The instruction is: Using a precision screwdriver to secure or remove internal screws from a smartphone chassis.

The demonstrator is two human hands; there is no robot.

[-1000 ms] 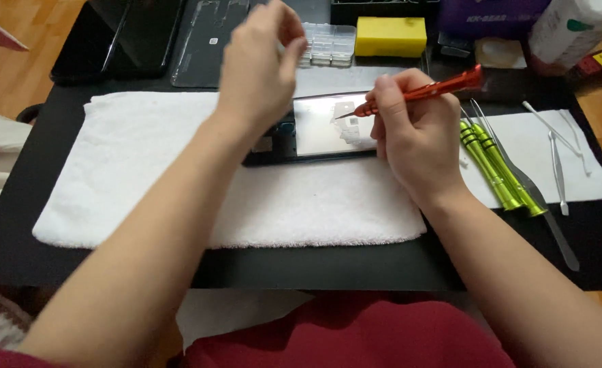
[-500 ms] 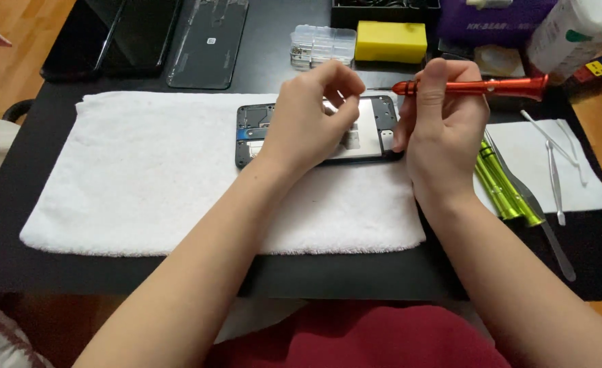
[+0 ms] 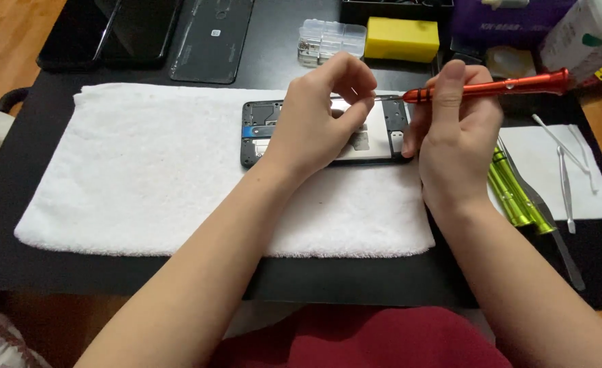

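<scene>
Both hands meet ahead: left hand (image 3: 318, 116) curled, fingertips seemingly pinched; right hand (image 3: 454, 133) closed in a grip.

phone (image 3: 383, 133) middle hidden, screwdriver (image 3: 492, 85) tip unclear

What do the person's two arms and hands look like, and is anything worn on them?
Both arms are bare up to the picture's edge: no sleeves, gloves, watch or bracelet show. The left hand and the right hand carry no visible rings. The fingernails look short and unpainted. A dark red garment shows at the bottom edge, between the arms.
</scene>
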